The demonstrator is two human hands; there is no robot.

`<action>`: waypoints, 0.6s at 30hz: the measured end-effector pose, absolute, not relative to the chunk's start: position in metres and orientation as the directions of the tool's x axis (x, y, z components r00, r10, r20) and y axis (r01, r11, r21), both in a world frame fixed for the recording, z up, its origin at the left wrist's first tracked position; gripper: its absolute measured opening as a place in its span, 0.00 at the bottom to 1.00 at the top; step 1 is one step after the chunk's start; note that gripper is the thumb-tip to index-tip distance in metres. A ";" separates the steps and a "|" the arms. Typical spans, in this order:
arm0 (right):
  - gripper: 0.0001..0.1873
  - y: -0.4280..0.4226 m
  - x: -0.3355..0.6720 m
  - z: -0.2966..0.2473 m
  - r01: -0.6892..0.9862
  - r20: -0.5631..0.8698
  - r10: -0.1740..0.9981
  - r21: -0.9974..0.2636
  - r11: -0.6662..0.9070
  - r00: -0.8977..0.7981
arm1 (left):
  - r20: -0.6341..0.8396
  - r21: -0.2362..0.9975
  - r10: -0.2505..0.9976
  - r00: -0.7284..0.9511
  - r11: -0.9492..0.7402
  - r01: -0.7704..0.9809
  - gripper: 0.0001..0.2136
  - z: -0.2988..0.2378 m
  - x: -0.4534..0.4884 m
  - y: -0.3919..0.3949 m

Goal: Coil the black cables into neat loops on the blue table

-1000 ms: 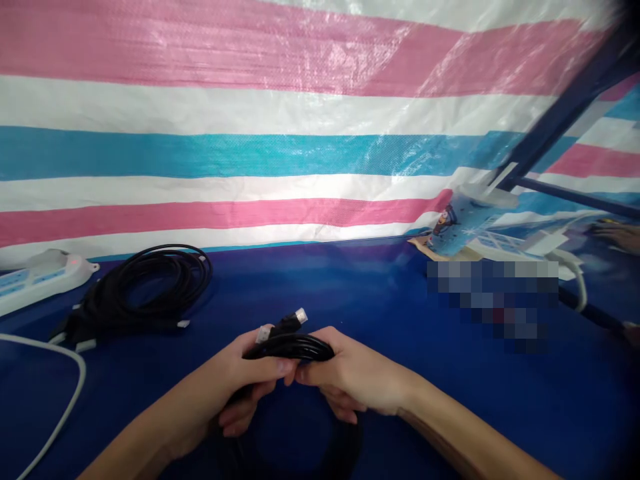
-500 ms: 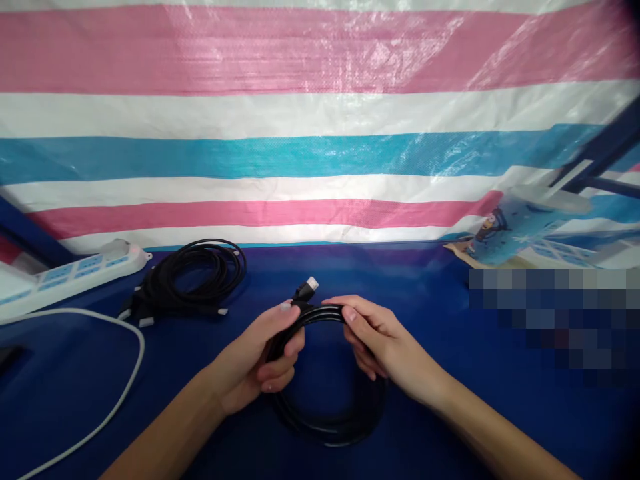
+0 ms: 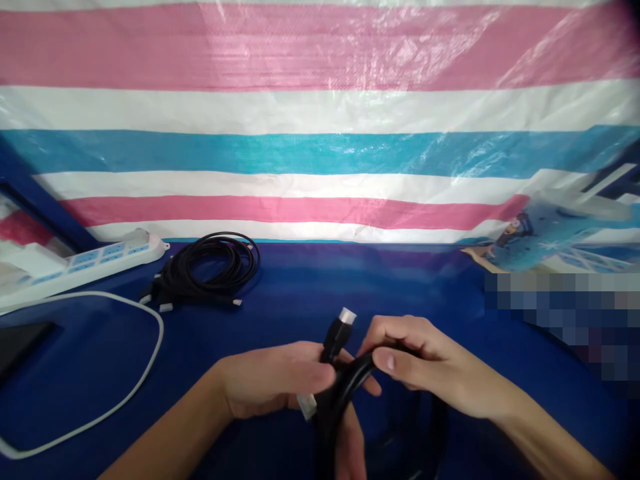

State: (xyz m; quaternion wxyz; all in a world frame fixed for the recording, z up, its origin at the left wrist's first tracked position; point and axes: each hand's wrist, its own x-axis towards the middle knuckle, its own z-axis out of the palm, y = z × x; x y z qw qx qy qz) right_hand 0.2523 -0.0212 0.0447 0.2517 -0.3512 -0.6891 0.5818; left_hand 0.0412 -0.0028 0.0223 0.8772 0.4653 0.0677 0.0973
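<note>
A coiled black cable (image 3: 345,390) is held upright between both hands over the blue table (image 3: 300,287). My left hand (image 3: 275,380) is closed round the bundle near its two plug ends. One plug with a silver tip (image 3: 340,330) sticks up above my fingers, and another silver tip shows below them. My right hand (image 3: 425,363) grips the top of the coil, fingers curled over the loops. The lower part of the coil runs out of the bottom of the picture.
A second black cable coil (image 3: 210,270) lies at the back left of the table. A white power strip (image 3: 80,263) lies further left, its white cord (image 3: 125,393) looping forward. A striped tarp (image 3: 320,120) forms the back wall. A blue printed package (image 3: 550,233) lies at right.
The coil has been lifted from lying flat to standing on edge and brought closer to me. My left hand has shifted onto the plug ends. The view has turned a little left.
</note>
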 end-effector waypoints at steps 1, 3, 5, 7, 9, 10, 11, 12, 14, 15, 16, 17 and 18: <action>0.13 -0.023 0.251 0.046 0.217 -0.037 0.761 -0.966 0.137 -0.648 | -0.068 0.824 0.246 0.967 0.560 -0.084 0.20 0.022 0.045 -0.005; 0.11 -0.027 0.247 0.047 0.300 0.004 0.761 -0.918 0.261 -0.649 | -0.205 0.799 0.307 0.930 0.601 -0.022 0.07 0.021 0.052 -0.011; 0.08 -0.030 0.243 0.044 0.373 0.074 0.801 -0.857 0.356 -0.594 | -0.300 0.784 0.370 0.879 0.621 0.006 0.06 0.022 0.055 -0.014; 0.05 -0.029 0.240 0.039 0.363 0.152 0.881 -0.869 0.335 -0.448 | -0.315 0.799 0.455 0.833 0.600 -0.026 0.06 0.025 0.055 -0.015; 0.10 -0.025 0.240 0.034 0.221 0.129 0.951 -0.956 0.195 -0.281 | -0.254 0.828 0.579 0.775 0.545 -0.136 0.06 0.029 0.052 -0.013; 0.13 -0.023 0.240 0.032 0.119 0.073 0.971 -0.988 0.102 -0.227 | -0.201 0.829 0.660 0.724 0.508 -0.233 0.07 0.030 0.051 -0.011; 0.14 -0.020 0.239 0.031 0.009 0.006 0.979 -1.000 0.007 -0.203 | -0.148 0.820 0.738 0.659 0.464 -0.336 0.07 0.031 0.049 -0.009; 0.14 -0.017 0.239 0.029 -0.099 -0.060 0.978 -0.992 -0.081 -0.200 | -0.106 0.804 0.807 0.581 0.413 -0.428 0.06 0.032 0.048 -0.007; 0.11 -0.013 0.236 0.027 -0.276 -0.167 0.965 -0.936 -0.220 -0.203 | -0.093 0.778 0.876 0.473 0.361 -0.515 0.07 0.030 0.046 -0.002; 0.11 -0.012 0.234 0.026 -0.333 -0.204 0.959 -0.906 -0.262 -0.198 | -0.116 0.775 0.868 0.482 0.383 -0.503 0.07 0.028 0.045 0.000; 0.12 -0.012 0.234 0.024 -0.353 -0.230 0.952 -0.890 -0.290 -0.203 | -0.143 0.779 0.836 0.530 0.426 -0.461 0.08 0.026 0.045 0.001; 0.12 -0.013 0.233 0.023 -0.325 -0.254 0.941 -0.890 -0.318 -0.226 | -0.171 0.784 0.784 0.597 0.475 -0.399 0.08 0.023 0.044 0.001; 0.13 -0.013 0.234 0.021 -0.263 -0.288 0.922 -0.897 -0.355 -0.260 | -0.196 0.788 0.715 0.671 0.522 -0.326 0.08 0.022 0.043 0.000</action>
